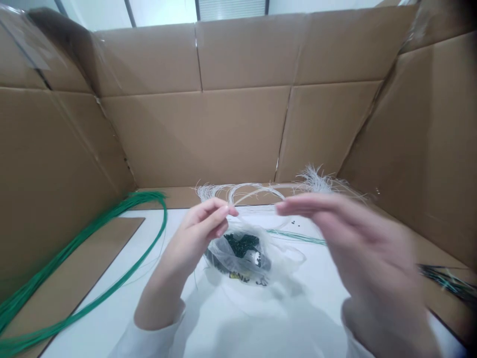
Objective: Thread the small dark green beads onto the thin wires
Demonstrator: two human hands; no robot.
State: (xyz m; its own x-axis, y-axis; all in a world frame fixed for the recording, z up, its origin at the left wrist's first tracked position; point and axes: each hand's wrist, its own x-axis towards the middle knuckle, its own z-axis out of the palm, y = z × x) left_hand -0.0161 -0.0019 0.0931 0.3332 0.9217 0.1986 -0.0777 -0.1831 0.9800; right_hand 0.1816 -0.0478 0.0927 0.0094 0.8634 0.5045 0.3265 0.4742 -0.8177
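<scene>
Your left hand (pixel 203 226) is the nearer one to the plastic bag (pixel 231 261), which lies on the white desk (pixel 223 318) ahead of you, below and between both hands. Bag's long axis: roughly crosswise, dark green beads (pixel 241 243) heaped toward its left, crumpled film trailing right. Left grip: thumb and forefinger tips together; whether a fine strand sits between them, too small to tell. Your right hand (pixel 361 243) is blurred, fingers stretched leftward; cannot tell whether that grip is apart or together. Materials: beads small, granular; film thin, translucent, lettered. To your left, looped green strands (pixel 89 229), smooth; at the back, frayed white strands (pixel 316 181) before creased brown cardboard (pixel 186 134).
</scene>
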